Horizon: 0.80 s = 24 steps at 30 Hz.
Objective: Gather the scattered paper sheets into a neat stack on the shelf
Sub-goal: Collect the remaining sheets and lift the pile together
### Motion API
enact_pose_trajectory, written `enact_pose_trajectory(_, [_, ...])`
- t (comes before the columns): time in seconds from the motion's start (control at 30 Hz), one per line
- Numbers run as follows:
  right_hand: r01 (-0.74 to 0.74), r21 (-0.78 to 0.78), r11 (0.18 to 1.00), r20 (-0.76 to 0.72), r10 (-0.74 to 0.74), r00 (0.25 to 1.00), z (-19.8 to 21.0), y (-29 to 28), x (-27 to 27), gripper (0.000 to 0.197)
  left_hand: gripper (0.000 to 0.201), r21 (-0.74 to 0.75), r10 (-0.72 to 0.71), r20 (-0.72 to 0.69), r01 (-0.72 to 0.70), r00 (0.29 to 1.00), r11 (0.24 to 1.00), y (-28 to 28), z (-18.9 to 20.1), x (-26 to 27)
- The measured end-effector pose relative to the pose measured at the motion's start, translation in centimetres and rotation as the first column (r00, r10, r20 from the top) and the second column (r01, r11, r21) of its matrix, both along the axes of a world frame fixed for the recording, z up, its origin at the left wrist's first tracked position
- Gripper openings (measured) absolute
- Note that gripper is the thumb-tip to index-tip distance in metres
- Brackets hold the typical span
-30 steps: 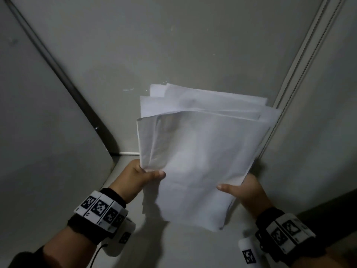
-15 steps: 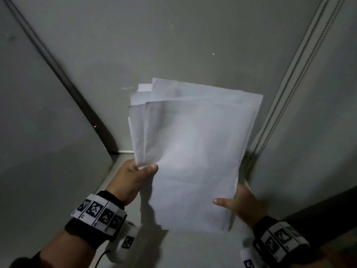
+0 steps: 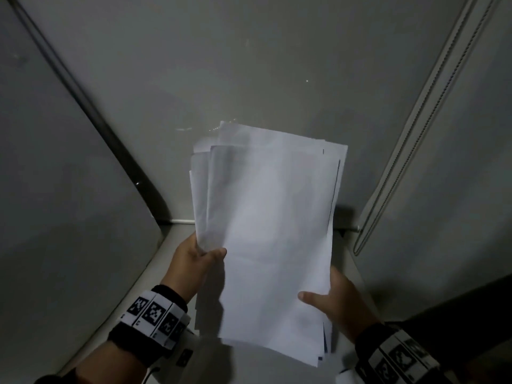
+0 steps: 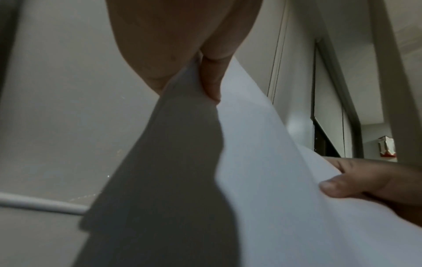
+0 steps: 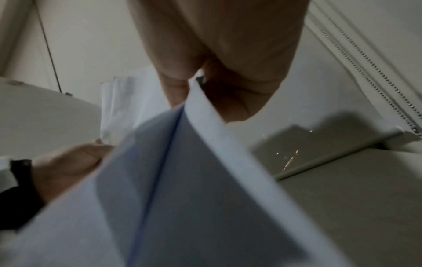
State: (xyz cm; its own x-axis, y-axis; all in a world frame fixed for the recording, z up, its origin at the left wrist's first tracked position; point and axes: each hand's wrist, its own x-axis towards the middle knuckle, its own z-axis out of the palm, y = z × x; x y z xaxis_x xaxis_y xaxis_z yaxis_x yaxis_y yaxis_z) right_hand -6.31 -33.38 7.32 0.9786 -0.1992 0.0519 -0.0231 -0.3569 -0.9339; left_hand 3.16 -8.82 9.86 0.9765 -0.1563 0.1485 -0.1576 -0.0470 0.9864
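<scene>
Both the left hand (image 3: 194, 260) and right hand (image 3: 336, 303) pinch the bundle of white paper sheets (image 3: 266, 231) at its side edges, now squarer and less fanned above the grips than before.

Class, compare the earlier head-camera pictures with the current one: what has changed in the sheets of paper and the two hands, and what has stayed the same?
The paper sheets have drawn together: the fanned far corners now overlap more closely, and the bundle has turned from a rightward slant to nearly upright in the view. It is not yet square; edges still stick out at the far left. The left hand and right hand keep the same grip, thumbs on top at each side.
</scene>
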Motion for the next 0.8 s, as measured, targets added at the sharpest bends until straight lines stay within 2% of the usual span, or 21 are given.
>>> enact_pose_trajectory(0.13, [0.063, 0.03, 0.998, -0.006, -0.063, 0.998, -0.7, -0.8, 0.6, 0.031, 0.023, -0.142, -0.117, -0.114, 0.101, 0.987, 0.985, 0.2, -1.2, 0.3])
enact_pose_trajectory(0.2, [0.056, 0.101, 0.993, -0.025, -0.054, 0.998, -0.8, -1.6, 1.2, 0.027, 0.03, -0.2, -0.172, -0.181, 0.135, 0.968, 0.97, 0.6, -2.3, 0.6])
enact_pose_trajectory(0.33, [0.103, 0.203, 0.974, 0.019, -0.109, 0.994, -0.9, -2.0, 1.7, 0.022, 0.032, -0.12, -0.254, -0.213, 0.233, 0.943, 0.965, 0.7, -3.8, 0.0])
enact_pose_trajectory(0.43, [0.118, 0.186, 0.975, 0.001, -0.12, 0.993, -1.8, -1.5, 1.5, 0.021, 0.041, -0.09, -0.274, -0.227, 0.26, 0.935, 0.961, 0.8, -4.7, -0.3])
enact_pose_trajectory(0.5, [0.144, 0.181, 0.973, 0.003, -0.147, 0.989, -1.9, -1.2, 1.4, 0.017, 0.037, -0.087, -0.275, -0.242, 0.261, 0.931, 0.961, 0.8, -4.6, -0.2])
enact_pose_trajectory(0.67, [0.111, 0.196, 0.974, 0.156, -0.143, 0.977, 1.7, -0.9, 1.7, 0.024, 0.031, -0.134, -0.209, -0.148, 0.19, 0.967, 0.973, 0.7, -1.9, 0.7])
enact_pose_trajectory(0.73, [0.064, 0.211, 0.975, 0.226, -0.112, 0.968, 3.4, -1.2, 1.9, 0.028, 0.035, -0.188, -0.232, -0.096, 0.211, 0.968, 0.959, 0.8, -0.7, 1.1])
enact_pose_trajectory(0.8, [0.039, 0.228, 0.973, 0.233, -0.094, 0.968, 3.7, -1.6, 2.2, 0.03, 0.038, -0.195, -0.279, -0.074, 0.26, 0.957, 0.946, 0.9, -0.3, 1.2])
